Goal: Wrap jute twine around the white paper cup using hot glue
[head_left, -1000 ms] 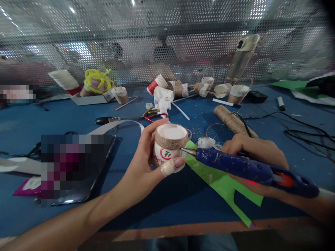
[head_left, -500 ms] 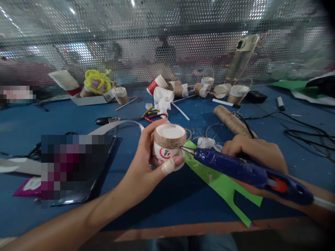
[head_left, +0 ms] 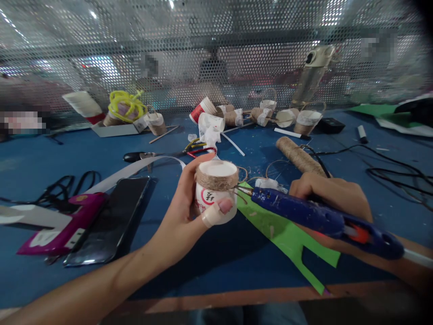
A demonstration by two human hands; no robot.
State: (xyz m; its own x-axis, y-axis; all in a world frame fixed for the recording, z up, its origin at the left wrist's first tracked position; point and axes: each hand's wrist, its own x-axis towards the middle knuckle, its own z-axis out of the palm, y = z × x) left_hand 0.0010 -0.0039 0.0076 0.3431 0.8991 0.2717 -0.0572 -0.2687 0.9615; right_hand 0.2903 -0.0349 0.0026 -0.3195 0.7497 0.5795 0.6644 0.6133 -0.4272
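My left hand [head_left: 184, 212] is wrapped round a small white paper cup [head_left: 216, 189] with red print, its upper part bound with brown twine. A plaster covers the thumb tip pressed on the cup's front. My right hand [head_left: 333, 196] grips a blue glue gun [head_left: 318, 216] held almost level, its metal nozzle touching the twine band on the cup's right side. Both are held above a green paper cut-out [head_left: 287, 239] lying on the blue table [head_left: 209, 266].
A twine spool [head_left: 299, 157] lies behind my right hand. Several twine-wrapped cups [head_left: 270, 115] stand at the back by the mesh wall. Scissors [head_left: 198, 148], a dark phone [head_left: 108, 225], a magenta object [head_left: 64, 230] and black cables [head_left: 392, 171] lie around.
My left hand has turned the cup slightly and the thumb has shifted lower on it. The glue gun nozzle has stayed at the twine band, the gun dipping a little.
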